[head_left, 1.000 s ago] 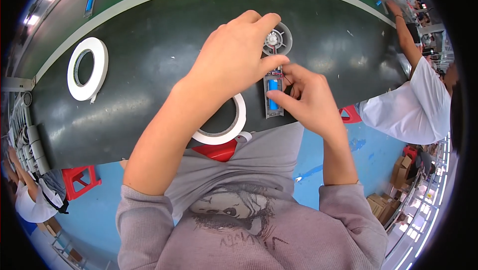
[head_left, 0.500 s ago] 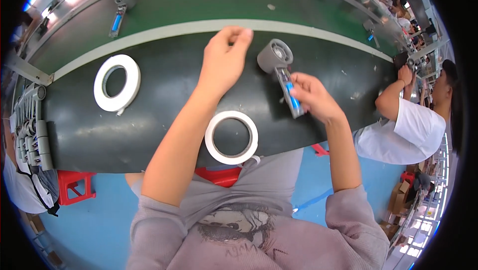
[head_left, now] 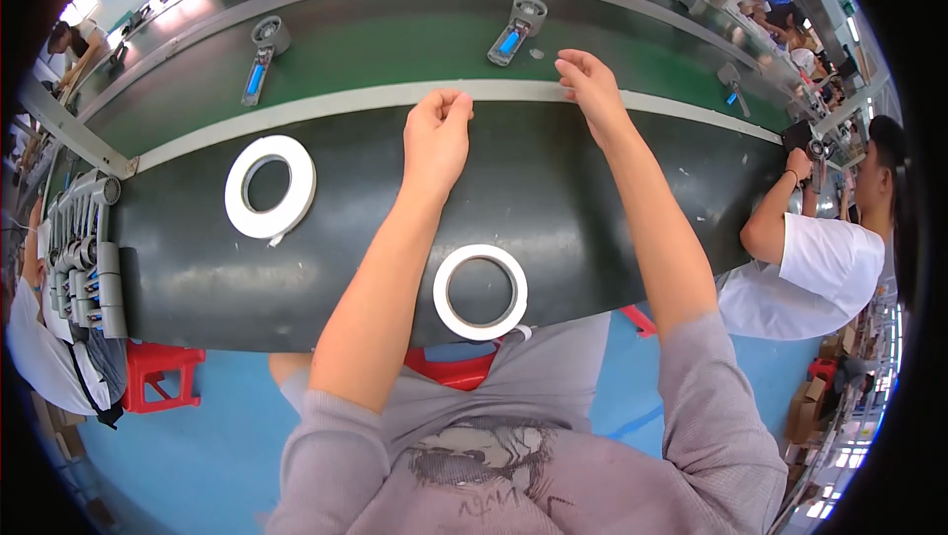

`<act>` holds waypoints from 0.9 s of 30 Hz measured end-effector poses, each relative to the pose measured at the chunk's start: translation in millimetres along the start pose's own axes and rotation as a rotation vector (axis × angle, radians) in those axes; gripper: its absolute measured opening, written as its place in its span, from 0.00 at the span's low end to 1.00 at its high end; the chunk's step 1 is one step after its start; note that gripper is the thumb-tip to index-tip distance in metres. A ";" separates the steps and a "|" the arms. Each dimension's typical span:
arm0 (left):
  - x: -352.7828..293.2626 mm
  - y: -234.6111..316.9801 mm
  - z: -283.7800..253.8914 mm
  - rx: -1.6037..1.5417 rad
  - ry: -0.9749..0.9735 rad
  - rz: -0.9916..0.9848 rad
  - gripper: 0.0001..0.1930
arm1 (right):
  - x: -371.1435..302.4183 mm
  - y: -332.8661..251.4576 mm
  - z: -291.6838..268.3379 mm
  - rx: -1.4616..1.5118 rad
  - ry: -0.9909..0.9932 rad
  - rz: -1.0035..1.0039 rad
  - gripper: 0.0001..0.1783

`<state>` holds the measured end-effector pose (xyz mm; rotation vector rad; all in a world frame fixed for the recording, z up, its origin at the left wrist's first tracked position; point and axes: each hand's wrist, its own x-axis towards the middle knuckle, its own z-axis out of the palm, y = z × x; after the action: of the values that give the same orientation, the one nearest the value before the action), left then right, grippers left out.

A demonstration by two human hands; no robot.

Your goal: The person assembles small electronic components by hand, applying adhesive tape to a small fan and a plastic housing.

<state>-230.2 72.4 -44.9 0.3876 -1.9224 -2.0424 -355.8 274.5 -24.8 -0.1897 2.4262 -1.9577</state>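
Observation:
My right hand is raised over the pale strip along the green conveyor belt, fingers apart and holding nothing. Just beyond it to the left lies a grey handheld fan, its handle open to show a blue cylindrical cell. Over the black work surface's far edge, my left hand is closed with thumb and forefinger together; whatever it may pinch is too small to make out. A roll of white tape lies near the front edge, between my forearms. Farther left sits a second white tape roll.
Another open grey fan lies on the belt at left, and one more at right. Several grey fans are stacked at the black surface's left end. A co-worker sits at right. A red stool stands at lower left.
My right hand has moved away from me and let go of the fan, which now lies on the green belt. The left hand remains pinched. The whole view has shifted slightly.

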 end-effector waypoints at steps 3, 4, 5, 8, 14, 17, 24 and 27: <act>3.9 3.2 2.7 0.052 0.005 0.077 0.13 | -54.7 1.1 -16.7 -0.117 -0.171 -0.069 0.18; 3.7 5.7 7.2 0.065 0.005 0.111 0.13 | -74.9 6.8 -23.0 -0.120 -0.190 -0.085 0.15; 2.0 9.5 8.6 0.083 0.009 0.146 0.13 | -95.1 16.8 -20.0 -0.059 -0.198 -0.096 0.13; -20.8 25.8 3.9 0.148 -0.133 0.218 0.12 | -147.4 21.1 -28.9 -0.373 -0.158 -0.427 0.11; -122.9 46.3 -52.8 0.593 -0.567 0.577 0.11 | -221.3 19.1 -36.3 -0.245 -0.107 -0.221 0.04; -157.6 43.4 -78.3 0.797 -0.640 0.759 0.15 | -257.2 8.2 -35.5 -0.464 -0.248 -0.449 0.09; -179.7 27.9 -91.5 0.964 -0.577 0.817 0.13 | -288.2 -1.0 -15.2 -0.574 -0.335 -0.491 0.10; -183.6 24.8 -88.8 0.943 -0.548 0.794 0.13 | -285.5 1.7 -13.8 -0.578 -0.340 -0.455 0.12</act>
<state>-25.6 63.6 -28.5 -0.7301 -2.6493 -0.6913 -73.8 318.5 -41.2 -1.0627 2.7827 -1.1116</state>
